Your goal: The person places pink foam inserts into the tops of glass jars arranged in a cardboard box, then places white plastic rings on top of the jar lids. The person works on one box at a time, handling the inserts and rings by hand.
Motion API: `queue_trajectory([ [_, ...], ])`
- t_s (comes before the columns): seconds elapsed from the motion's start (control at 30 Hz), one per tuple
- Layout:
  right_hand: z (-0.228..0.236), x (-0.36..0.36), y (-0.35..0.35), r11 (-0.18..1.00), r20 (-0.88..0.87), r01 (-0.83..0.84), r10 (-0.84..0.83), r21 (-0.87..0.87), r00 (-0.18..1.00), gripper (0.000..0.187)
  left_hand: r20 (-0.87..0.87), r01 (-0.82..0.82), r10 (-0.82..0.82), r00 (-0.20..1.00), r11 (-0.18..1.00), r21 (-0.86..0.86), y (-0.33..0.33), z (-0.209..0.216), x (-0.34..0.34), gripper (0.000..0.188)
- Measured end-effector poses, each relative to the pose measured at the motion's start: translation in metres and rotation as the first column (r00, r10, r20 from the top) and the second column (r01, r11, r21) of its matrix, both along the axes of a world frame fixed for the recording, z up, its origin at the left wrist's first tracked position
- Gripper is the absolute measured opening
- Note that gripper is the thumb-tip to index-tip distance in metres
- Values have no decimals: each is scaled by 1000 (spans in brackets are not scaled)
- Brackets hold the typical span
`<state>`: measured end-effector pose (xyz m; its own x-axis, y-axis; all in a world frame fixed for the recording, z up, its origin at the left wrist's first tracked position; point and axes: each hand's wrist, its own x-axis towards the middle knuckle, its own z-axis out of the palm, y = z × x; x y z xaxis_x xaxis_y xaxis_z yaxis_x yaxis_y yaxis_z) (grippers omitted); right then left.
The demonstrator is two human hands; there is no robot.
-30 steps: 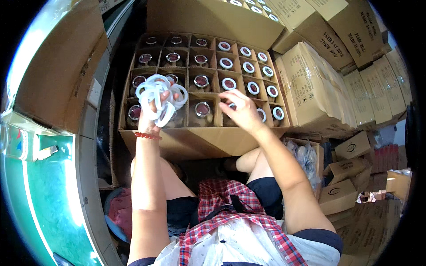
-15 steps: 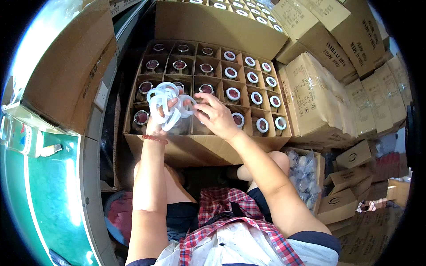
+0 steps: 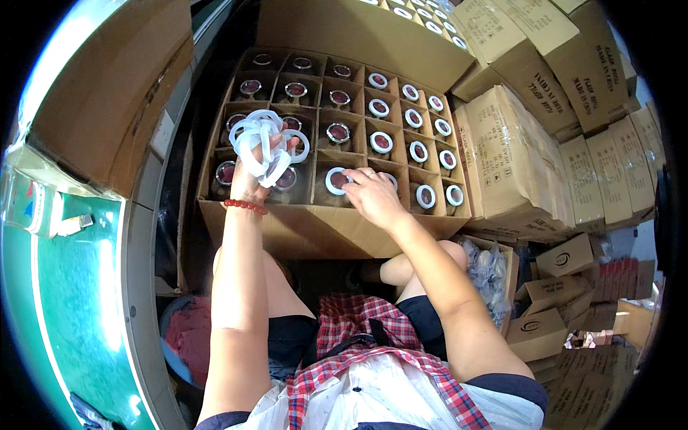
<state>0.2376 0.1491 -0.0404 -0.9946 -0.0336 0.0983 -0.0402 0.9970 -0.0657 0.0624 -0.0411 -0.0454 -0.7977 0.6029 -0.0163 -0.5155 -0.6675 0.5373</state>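
My left hand, palm up over the box's left side, is closed around a bunch of translucent white rings. One white ring sits on the round mouth of a bottle in the front row. My right hand has its fingertips on that ring's right edge. Below my hands stands a cardboard box split by cardboard dividers, a bottle in each visible cell. The bottles in the right columns wear white rings. Those at the left, such as the bottle behind, show bare rims.
Another box of ringed bottles stands behind. Closed cartons are stacked at right. At left are a tall open carton and a green table. A carton of plastic-wrapped items lies by my right knee.
My right hand has moved from beside the bunch down to the front-row bottle, where a white ring now sits. My left hand still holds the bunch. The view has shifted slightly.
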Motion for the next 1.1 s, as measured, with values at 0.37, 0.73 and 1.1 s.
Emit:
queue_trajectory([
  [0.37,-8,14,7,984,3,-19,20,-177,1000,23,0,-46,46,999,999,-7,-7,1,-3,40],
  [0.73,10,-1,-43,988,-180,-51,24,-144,983,25,35,-66,64,997,997,50,-2,-2,-4,40],
  [1.1,-15,-18,-69,978,-68,-161,153,-135,986,19,-41,-12,17,999,993,117,-3,18,3,48],
])
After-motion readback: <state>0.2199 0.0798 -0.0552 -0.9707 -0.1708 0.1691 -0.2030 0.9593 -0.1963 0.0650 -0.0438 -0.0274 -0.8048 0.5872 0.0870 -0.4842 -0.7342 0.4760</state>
